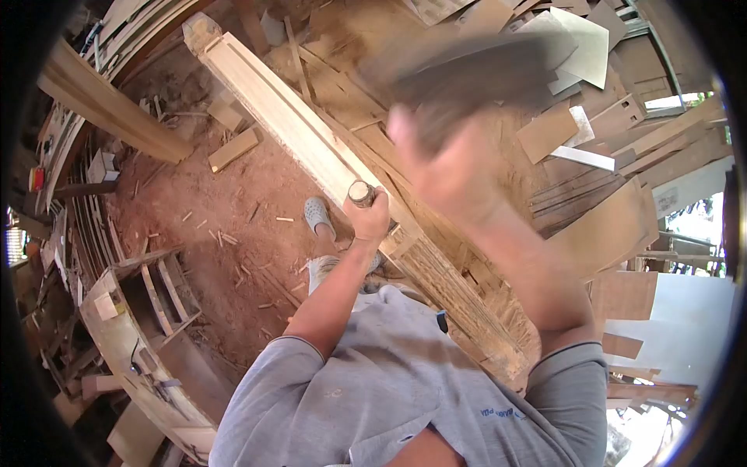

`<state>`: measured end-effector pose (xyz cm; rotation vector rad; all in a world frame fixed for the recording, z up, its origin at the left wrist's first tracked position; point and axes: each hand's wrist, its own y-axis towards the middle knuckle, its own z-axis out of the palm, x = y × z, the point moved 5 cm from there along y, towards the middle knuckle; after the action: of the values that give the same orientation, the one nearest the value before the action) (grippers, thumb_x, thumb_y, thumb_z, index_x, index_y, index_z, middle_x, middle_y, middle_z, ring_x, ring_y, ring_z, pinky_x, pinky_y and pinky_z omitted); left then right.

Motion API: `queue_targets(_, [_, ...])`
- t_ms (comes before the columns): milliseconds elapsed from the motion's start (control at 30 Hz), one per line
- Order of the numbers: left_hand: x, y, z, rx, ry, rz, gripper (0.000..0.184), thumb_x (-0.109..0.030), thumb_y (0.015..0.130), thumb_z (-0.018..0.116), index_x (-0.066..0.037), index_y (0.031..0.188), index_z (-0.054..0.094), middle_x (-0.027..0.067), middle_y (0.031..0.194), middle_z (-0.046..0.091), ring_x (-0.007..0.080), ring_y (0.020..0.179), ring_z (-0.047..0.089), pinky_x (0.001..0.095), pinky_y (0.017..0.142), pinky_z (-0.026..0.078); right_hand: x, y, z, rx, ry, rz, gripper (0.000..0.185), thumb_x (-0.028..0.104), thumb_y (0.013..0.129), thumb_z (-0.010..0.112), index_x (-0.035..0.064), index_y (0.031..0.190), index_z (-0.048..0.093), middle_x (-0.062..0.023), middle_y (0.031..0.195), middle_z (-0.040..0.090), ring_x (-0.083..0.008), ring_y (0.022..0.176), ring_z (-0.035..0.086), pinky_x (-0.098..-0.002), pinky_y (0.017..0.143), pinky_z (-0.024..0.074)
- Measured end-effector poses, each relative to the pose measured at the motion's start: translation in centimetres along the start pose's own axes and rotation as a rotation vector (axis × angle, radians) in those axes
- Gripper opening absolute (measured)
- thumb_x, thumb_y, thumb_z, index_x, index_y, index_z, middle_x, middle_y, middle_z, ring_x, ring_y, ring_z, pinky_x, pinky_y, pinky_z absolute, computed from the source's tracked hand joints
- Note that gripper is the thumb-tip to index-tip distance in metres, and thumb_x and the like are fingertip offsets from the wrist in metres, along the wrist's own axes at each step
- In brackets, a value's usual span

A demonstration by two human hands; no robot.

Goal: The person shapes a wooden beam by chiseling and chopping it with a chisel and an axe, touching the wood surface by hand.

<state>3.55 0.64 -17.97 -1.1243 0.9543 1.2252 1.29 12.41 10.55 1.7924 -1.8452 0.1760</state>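
"Pale wood, that beam. What shape?"

"Long and straight-sided, grooved lengthwise towards its far end. Nearer the body it turns rough and brown-streaked. It slants over reddish, dusty ground littered with thin chips."

"And the left hand?"

"Fingers clenched around a handle on the beam; its round, light-coloured end shows above the fist. I cannot tell what lies below."

"The right hand?"

"Raised to the right of the beam, grasping a broad, dark block. Both are blurred, so single fingers are hard to make out."

"Any containers?"

"At the left, a hollow wooden frame, its curved side pale and smooth, with slats across its open part. The inside is too dim to read."

"And the right edge?"

"Flat, thin sheets, including a curved brown board and a bluish-white panel."
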Motion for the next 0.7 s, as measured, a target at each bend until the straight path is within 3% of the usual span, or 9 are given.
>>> queue_targets(67, [-2.3, -0.4, 0.9, -0.062, -0.053, -0.01, 0.015, 0.001, 0.089, 0.071, -0.004, 0.084, 0.058, -0.0008, 0.083, 0.062, 0.0103, 0.073, 0.058, 0.03, 0.061, 0.047, -3.2, -6.9, 7.1, 0.631, -0.213, 0.131, 0.022, 0.017, 0.097, 0.062, -0.0005, 0.11, 0.063, -0.0203, 0.09, 0.074, -0.0411, 0.085, 0.073, -0.0513, 0.076, 0.0589])
queue_targets(100, [1.8, 0.4, -0.9, -0.069, 0.149, 0.12, 0.015, -0.003, 0.09, 0.076, -0.003, 0.09, 0.061, -0.0003, 0.086, 0.063, 0.0115, 0.077, 0.06, 0.0317, 0.065, 0.049, -2.5, -7.0, 7.7, 0.689, -0.199, 0.095, 0.024, 0.014, 0.095, 0.062, 0.0007, 0.115, 0.061, -0.0209, 0.09, 0.075, -0.0417, 0.087, 0.074, -0.0531, 0.076, 0.0586])
queue_targets(133, [0.7, 0.4, -0.6, -0.062, 0.08, 0.072, 0.015, -0.005, 0.09, 0.078, -0.003, 0.094, 0.063, -0.0005, 0.088, 0.064, 0.0113, 0.079, 0.061, 0.0316, 0.068, 0.05, -2.5, -6.3, 8.1, 0.729, -0.208, 0.054, 0.029, 0.012, 0.093, 0.062, 0.0019, 0.12, 0.06, -0.0215, 0.091, 0.075, -0.0424, 0.089, 0.074, -0.0548, 0.075, 0.0583])
queue_targets(233, [0.8, -0.8, -0.1, -0.025, -0.118, 0.065, 0.017, -0.007, 0.091, 0.079, -0.002, 0.099, 0.066, -0.0011, 0.092, 0.065, 0.0106, 0.083, 0.062, 0.0302, 0.072, 0.051, -1.9, -5.1, 7.2, 0.736, -0.119, -0.022, 0.032, 0.009, 0.09, 0.067, 0.001, 0.12, 0.059, -0.0229, 0.091, 0.074, -0.0425, 0.089, 0.074, -0.0551, 0.075, 0.0577])
queue_targets(333, [-0.3, -0.8, 1.0, 0.007, -0.134, 0.014, 0.008, 0.0, 0.088, 0.071, -0.001, 0.092, 0.064, -0.0011, 0.086, 0.064, 0.0089, 0.076, 0.06, 0.0271, 0.067, 0.049, -0.6, -1.7, 4.3, 0.632, -0.009, 0.217, 0.031, 0.016, 0.092, 0.071, 0.0006, 0.115, 0.059, -0.0271, 0.094, 0.073, -0.0443, 0.093, 0.072, -0.0547, 0.079, 0.0567])
queue_targets(433, [-0.6, -1.3, 1.1, 0.004, -0.087, -0.007, 0.005, 0.003, 0.086, 0.066, 0.0, 0.087, 0.063, -0.0021, 0.078, 0.061, 0.0079, 0.071, 0.057, 0.0258, 0.063, 0.047, -1.3, -1.7, 3.5, 0.367, 0.052, 0.253, 0.031, 0.016, 0.091, 0.072, 0.0019, 0.116, 0.059, -0.0261, 0.092, 0.072, -0.0438, 0.093, 0.072, -0.0531, 0.078, 0.0572])
queue_targets(533, [0.9, -1.7, 0.6, 0.016, -0.064, -0.047, 0.005, 0.003, 0.086, 0.066, 0.0, 0.09, 0.064, -0.0012, 0.077, 0.061, 0.0085, 0.069, 0.058, 0.0264, 0.062, 0.047, -3.1, -5.7, 5.5, 0.761, -0.213, 0.217, 0.033, 0.017, 0.092, 0.071, 0.0025, 0.119, 0.058, -0.0255, 0.095, 0.073, -0.0438, 0.096, 0.072, -0.0519, 0.078, 0.057])
queue_targets(600, [0.0, -1.7, 0.9, -0.028, -0.044, 0.004, 0.007, 0.003, 0.087, 0.067, 0.001, 0.092, 0.064, 0.0002, 0.077, 0.062, 0.0094, 0.068, 0.059, 0.0274, 0.059, 0.047, -3.1, -6.7, 5.5, 0.784, -0.159, 0.187, 0.033, 0.018, 0.092, 0.072, 0.0025, 0.119, 0.059, -0.0257, 0.097, 0.072, -0.044, 0.098, 0.071, -0.0524, 0.079, 0.0566])
queue_targets(700, [0.9, -1.5, -0.4, -0.084, -0.182, -0.303, 0.007, 0.001, 0.09, 0.066, 0.0, 0.092, 0.06, 0.0047, 0.074, 0.062, 0.0127, 0.06, 0.059, 0.0306, 0.052, 0.046, -3.6, -7.3, 4.3, 0.713, -0.026, 0.264, 0.035, 0.018, 0.092, 0.073, 0.0011, 0.119, 0.059, -0.0267, 0.099, 0.072, -0.0444, 0.099, 0.071, -0.0526, 0.082, 0.0555])
